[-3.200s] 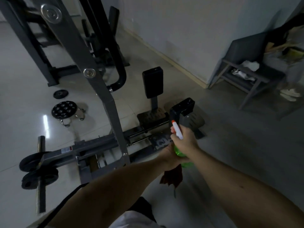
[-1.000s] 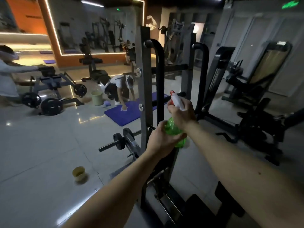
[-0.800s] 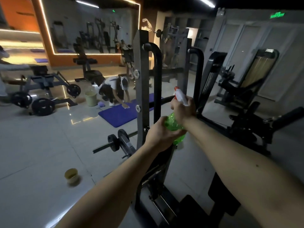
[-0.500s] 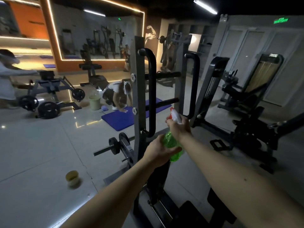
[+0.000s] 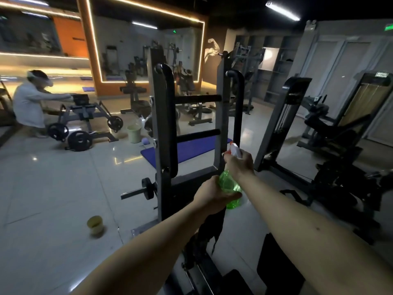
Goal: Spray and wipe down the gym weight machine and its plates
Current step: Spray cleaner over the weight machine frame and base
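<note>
Fingers (image 5: 228, 160) of the right hand (image 5: 239, 165) are curled around the white and orange trigger head of a green spray bottle (image 5: 229, 185), clamped on it, with the nozzle pointing toward the weight machine (image 5: 158, 145). The left hand (image 5: 209, 193) cups the bottle's round body from the side and below, its fingers (image 5: 234, 195) wrapped across the green plastic. A dark cloth (image 5: 212, 227) hangs down from under that hand; I cannot tell exactly how it is pinched.

Both arms reach out, holding the bottle in the air just in front of the machine's grey uprights, near the right-hand post. Black curved handles run down the inner side of each upright, and two black padded bars cross between them. Low on the left post, a small weight plate (image 5: 147, 188) sits on a steel peg sticking out sideways.

On the tiled floor (image 5: 53, 188) to the left stands a small yellow cup (image 5: 95, 225). Beyond the frame lies a blue mat (image 5: 189, 149), with a pale bucket (image 5: 134, 133) beside it. Farther left, a person in white (image 5: 28, 103) leans over a plate-loaded machine in front of a mirror (image 5: 127, 50) edged with light.
</note>
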Demonstrator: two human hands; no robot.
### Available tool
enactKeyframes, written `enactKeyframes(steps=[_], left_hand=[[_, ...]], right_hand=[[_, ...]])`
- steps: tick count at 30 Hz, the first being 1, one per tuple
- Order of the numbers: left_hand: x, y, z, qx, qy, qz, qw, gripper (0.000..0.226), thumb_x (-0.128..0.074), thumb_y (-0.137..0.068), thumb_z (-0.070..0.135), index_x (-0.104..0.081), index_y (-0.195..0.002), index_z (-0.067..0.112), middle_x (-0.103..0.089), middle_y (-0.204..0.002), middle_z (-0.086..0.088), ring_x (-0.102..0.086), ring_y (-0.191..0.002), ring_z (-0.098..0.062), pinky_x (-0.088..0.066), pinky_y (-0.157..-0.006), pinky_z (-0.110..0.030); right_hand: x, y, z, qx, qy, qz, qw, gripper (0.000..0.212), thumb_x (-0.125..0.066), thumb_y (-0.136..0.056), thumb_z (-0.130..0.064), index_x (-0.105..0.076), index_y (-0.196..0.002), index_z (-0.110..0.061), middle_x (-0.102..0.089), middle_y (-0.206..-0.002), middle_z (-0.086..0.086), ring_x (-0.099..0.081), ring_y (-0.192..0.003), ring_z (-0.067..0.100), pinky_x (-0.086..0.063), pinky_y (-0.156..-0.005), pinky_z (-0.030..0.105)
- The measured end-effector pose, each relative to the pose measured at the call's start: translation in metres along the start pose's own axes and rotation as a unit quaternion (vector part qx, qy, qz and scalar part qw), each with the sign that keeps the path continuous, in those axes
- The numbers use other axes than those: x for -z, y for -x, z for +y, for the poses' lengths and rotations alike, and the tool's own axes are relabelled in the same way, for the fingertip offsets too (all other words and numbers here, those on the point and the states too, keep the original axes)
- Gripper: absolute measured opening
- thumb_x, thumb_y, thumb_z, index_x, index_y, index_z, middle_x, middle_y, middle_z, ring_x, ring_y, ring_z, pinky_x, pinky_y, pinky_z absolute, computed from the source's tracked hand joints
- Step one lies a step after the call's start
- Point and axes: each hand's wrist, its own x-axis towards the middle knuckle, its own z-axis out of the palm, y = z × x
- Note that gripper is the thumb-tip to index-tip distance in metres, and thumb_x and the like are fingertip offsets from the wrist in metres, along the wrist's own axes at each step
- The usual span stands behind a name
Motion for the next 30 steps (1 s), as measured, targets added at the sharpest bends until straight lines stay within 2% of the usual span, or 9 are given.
enactKeyframes(steps=[4, 11, 14, 17, 19, 21, 25, 27, 30], left_hand=[[-0.007, -0.025, 0.024, -0.013, 0.010, 0.040, 0.999, 0.071, -0.077, -0.060, 0.072, -0.061, -0.116, 0.031, -0.071, -0.103, 0.010, -0.068, -0.092, -0.012, -0.059, -0.082, -0.039], [0.017, -0.096, 0.048, -0.073, 0.021, 0.050, 0.996, 0.065, -0.078, -0.069, 0.067, -0.062, -0.119, 0.028, -0.072, -0.105, 0.007, -0.068, -0.094, -0.015, -0.059, -0.082, -0.039], [0.029, -0.125, 0.051, -0.107, 0.006, 0.053, 0.993, 0.066, -0.079, -0.072, 0.065, -0.059, -0.122, 0.027, -0.071, -0.108, 0.006, -0.066, -0.095, -0.015, -0.058, -0.083, -0.038], [0.037, -0.149, 0.050, -0.130, -0.001, 0.058, 0.990, 0.068, -0.080, -0.073, 0.062, -0.058, -0.125, 0.025, -0.070, -0.109, 0.005, -0.065, -0.094, -0.014, -0.057, -0.079, -0.034], [0.034, -0.157, 0.045, -0.129, 0.000, 0.049, 0.990, 0.065, -0.079, -0.073, 0.064, -0.060, -0.120, 0.024, -0.070, -0.102, 0.006, -0.066, -0.089, -0.014, -0.054, -0.071, -0.031], [0.026, -0.163, 0.036, -0.123, 0.005, 0.031, 0.992, 0.060, -0.078, -0.074, 0.065, -0.061, -0.115, 0.026, -0.068, -0.095, 0.009, -0.065, -0.083, -0.012, -0.049, -0.064, -0.028], [-0.005, -0.165, 0.003, -0.084, 0.018, -0.017, 0.996, 0.060, -0.079, -0.073, 0.062, -0.061, -0.120, 0.029, -0.071, -0.106, 0.007, -0.068, -0.094, -0.016, -0.053, -0.074, -0.030], [-0.019, -0.162, -0.015, -0.066, 0.014, -0.042, 0.997, 0.065, -0.078, -0.075, 0.061, -0.059, -0.127, 0.027, -0.070, -0.112, 0.004, -0.068, -0.101, -0.020, -0.054, -0.081, -0.032], [-0.039, -0.154, -0.040, -0.045, 0.008, -0.094, 0.994, 0.056, -0.075, -0.081, 0.056, -0.061, -0.127, 0.026, -0.071, -0.118, 0.001, -0.068, -0.107, -0.020, -0.055, -0.089, -0.035]], right_hand=[[0.012, -0.031, -0.012, 0.019, 0.002, 0.026, 0.999, 0.011, -0.056, -0.092, -0.027, -0.063, -0.091, -0.020, -0.061, -0.081, 0.006, -0.058, -0.075, 0.023, -0.039, -0.062, 0.029], [0.009, -0.095, -0.047, 0.032, -0.008, 0.096, 0.995, 0.026, -0.052, -0.088, -0.034, -0.057, -0.075, -0.012, -0.054, -0.068, 0.006, -0.052, -0.068, 0.027, -0.037, -0.061, 0.030], [0.003, -0.121, -0.059, 0.061, 0.043, 0.108, 0.991, 0.029, -0.048, -0.089, -0.028, -0.069, -0.108, -0.021, -0.056, -0.085, 0.000, -0.053, -0.082, 0.022, -0.036, -0.061, 0.026], [-0.002, -0.134, -0.067, 0.061, 0.049, 0.126, 0.989, 0.054, -0.049, -0.094, -0.024, -0.051, -0.149, -0.027, -0.050, -0.107, 0.001, -0.047, -0.096, 0.018, -0.036, -0.081, 0.028], [-0.007, -0.134, -0.063, 0.033, 0.026, 0.120, 0.992, 0.056, -0.051, -0.096, -0.023, -0.045, -0.152, -0.024, -0.055, -0.105, 0.004, -0.048, -0.088, 0.018, -0.037, -0.085, 0.032], [-0.015, -0.138, -0.053, 0.001, 0.005, 0.127, 0.992, 0.047, -0.054, -0.096, -0.024, -0.054, -0.142, -0.017, -0.059, -0.098, 0.006, -0.051, -0.079, 0.015, -0.041, -0.079, 0.032], [-0.029, -0.148, -0.012, -0.055, 0.059, 0.129, 0.988, 0.032, -0.055, -0.093, -0.025, -0.066, -0.120, -0.013, -0.061, -0.088, 0.006, -0.054, -0.073, 0.016, -0.039, -0.064, 0.029], [-0.037, -0.147, 0.013, -0.080, 0.080, 0.104, 0.988, 0.039, -0.052, -0.096, -0.027, -0.063, -0.130, -0.014, -0.064, -0.103, 0.008, -0.055, -0.079, 0.017, -0.040, -0.072, 0.030], [-0.048, -0.140, 0.047, -0.115, 0.088, 0.072, 0.987, 0.049, -0.050, -0.098, -0.030, -0.052, -0.146, -0.018, -0.056, -0.140, 0.013, -0.057, -0.114, 0.028, -0.043, -0.096, 0.034]])
